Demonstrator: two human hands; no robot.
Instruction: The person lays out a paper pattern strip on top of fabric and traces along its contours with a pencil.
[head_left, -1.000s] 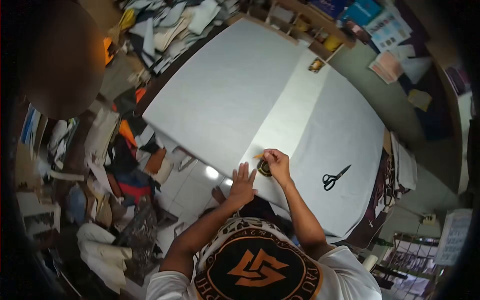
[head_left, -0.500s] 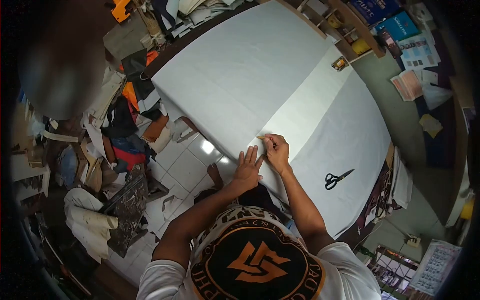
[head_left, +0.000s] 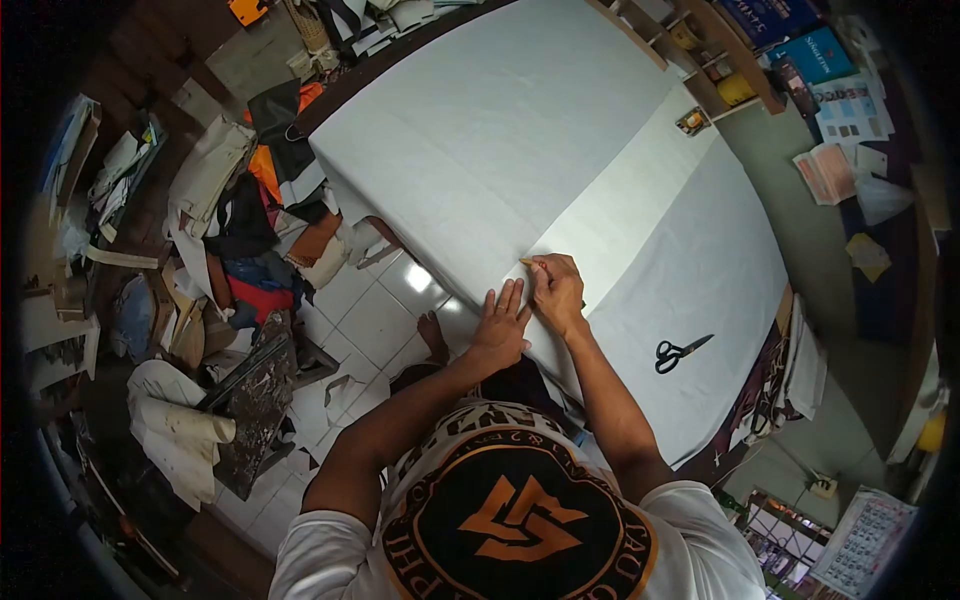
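Observation:
A pale strip of material (head_left: 625,190) lies across the light grey sheet (head_left: 480,130) that covers the table. At the strip's near end, my right hand (head_left: 557,295) pinches a slim yellow pencil (head_left: 527,262), its tip pointing left by the strip's left edge. Most of the pencil is hidden by my fingers. Close beside it, my left hand (head_left: 502,328) rests flat with fingers stretched over the sheet's near edge. Black-handled scissors (head_left: 684,354) lie on the grey sheet to the right. A tape measure (head_left: 691,121) sits at the strip's far end.
Fabric and leather scraps (head_left: 255,230) are heaped left of the table. A wooden shelf (head_left: 715,75) stands at the far right corner, near books (head_left: 810,55) and papers. A dark stained stand (head_left: 255,410) is on the tiled floor (head_left: 375,325).
The view has shifted slightly, and a blurred dark shape at the upper left has gone. My right hand keeps its pinch on the pencil; my left hand stays flat beside it.

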